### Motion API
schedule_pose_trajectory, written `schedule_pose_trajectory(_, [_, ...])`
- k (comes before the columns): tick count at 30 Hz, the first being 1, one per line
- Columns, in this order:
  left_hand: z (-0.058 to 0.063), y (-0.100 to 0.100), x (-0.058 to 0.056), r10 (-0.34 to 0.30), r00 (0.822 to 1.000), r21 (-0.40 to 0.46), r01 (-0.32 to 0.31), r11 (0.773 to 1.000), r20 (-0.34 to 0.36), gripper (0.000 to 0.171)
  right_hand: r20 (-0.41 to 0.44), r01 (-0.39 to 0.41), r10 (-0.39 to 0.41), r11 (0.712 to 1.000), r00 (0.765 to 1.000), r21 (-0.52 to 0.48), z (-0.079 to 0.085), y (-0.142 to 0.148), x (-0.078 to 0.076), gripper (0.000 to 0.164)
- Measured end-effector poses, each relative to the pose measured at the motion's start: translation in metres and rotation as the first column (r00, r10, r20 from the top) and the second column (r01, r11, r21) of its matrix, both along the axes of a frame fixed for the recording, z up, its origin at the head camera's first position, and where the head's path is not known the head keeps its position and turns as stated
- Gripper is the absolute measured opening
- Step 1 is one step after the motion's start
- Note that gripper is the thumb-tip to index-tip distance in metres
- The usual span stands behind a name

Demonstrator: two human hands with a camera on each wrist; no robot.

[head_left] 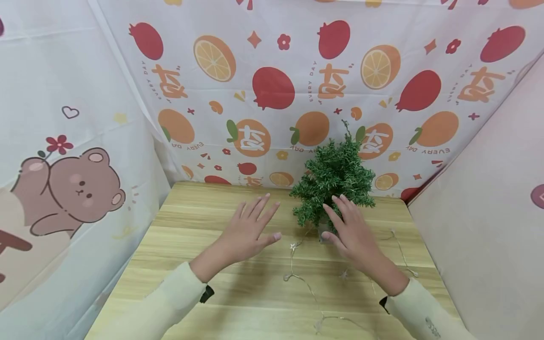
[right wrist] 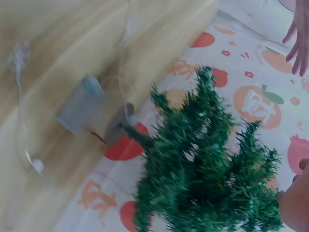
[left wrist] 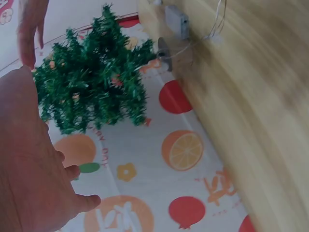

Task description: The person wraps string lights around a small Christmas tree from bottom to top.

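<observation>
A small green artificial Christmas tree (head_left: 335,174) stands on a round base (left wrist: 164,54) near the table's back edge. My left hand (head_left: 244,236) is spread above the wood to the left of the tree, with nothing in it. My right hand (head_left: 354,233) hovers at the tree's front right, fingers spread; whether the fingertips touch the branches I cannot tell. A string of fairy lights (head_left: 306,283) with star-shaped pieces lies loosely over the table. Beside the tree's base sits a small grey box (right wrist: 81,104), with a wire near it, partly behind my right thumb in the head view.
The wooden table (head_left: 170,264) meets a fruit-print cloth (head_left: 272,89) behind the tree. A bear-print cloth (head_left: 80,189) hangs at the left, and a pale cloth wall (head_left: 488,189) closes the right side.
</observation>
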State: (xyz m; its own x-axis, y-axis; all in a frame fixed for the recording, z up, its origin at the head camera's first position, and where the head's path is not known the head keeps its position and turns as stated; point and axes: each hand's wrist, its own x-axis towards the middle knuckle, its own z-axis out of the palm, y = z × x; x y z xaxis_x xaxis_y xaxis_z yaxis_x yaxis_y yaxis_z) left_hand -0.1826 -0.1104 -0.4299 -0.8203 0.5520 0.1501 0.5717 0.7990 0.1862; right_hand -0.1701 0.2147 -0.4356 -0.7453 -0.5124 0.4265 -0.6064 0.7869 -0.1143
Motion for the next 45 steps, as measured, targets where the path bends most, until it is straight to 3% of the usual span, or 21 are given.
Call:
schedule_pose_trajectory(6, [-0.02,0.008,0.005,-0.011,0.999,0.019,0.01,1.0,0.037,0.078,0.05,0.028,-0.025,0.997,0.998,-0.066,-0.027,-0.002,0.02,0.063])
schedule_pose_trajectory(17, [-0.061,0.031,0.011,-0.024,0.995,0.046,0.02,0.999,0.099,0.077,0.157,0.074,-0.045,0.98,0.987,-0.185,-0.094,-0.021,0.045,0.06])
schedule_pose_trajectory(21, [-0.08,0.038,0.013,-0.042,0.992,0.038,0.038,0.999,0.116,0.078,0.23,0.147,-0.097,0.966,0.968,-0.212,-0.114,-0.029,0.052,0.06])
schedule_pose_trajectory(25, [-0.096,0.045,0.016,-0.054,0.986,0.052,0.046,0.998,0.16,0.076,0.32,0.218,-0.147,0.956,0.936,-0.198,-0.134,-0.033,0.057,0.061])
schedule_pose_trajectory(30, [-0.117,0.053,0.019,-0.058,0.984,0.047,0.05,0.998,0.171,0.072,0.346,0.286,-0.223,0.948,0.911,-0.143,-0.156,-0.036,0.062,0.063])
schedule_pose_trajectory(35, [-0.135,0.061,0.022,-0.067,0.988,0.046,0.061,0.997,0.143,0.067,0.349,0.321,-0.291,0.947,0.891,-0.03,-0.168,-0.039,0.064,0.064])
schedule_pose_trajectory(39, [-0.14,0.067,0.025,-0.065,0.987,0.03,0.061,0.998,0.148,0.061,0.36,0.341,-0.317,0.94,0.878,-0.004,-0.172,-0.041,0.065,0.059])
schedule_pose_trajectory(45, [-0.151,0.076,0.029,-0.069,0.993,0.03,0.067,0.997,0.092,0.054,0.382,0.344,-0.329,0.939,0.863,0.032,-0.176,-0.043,0.065,0.046])
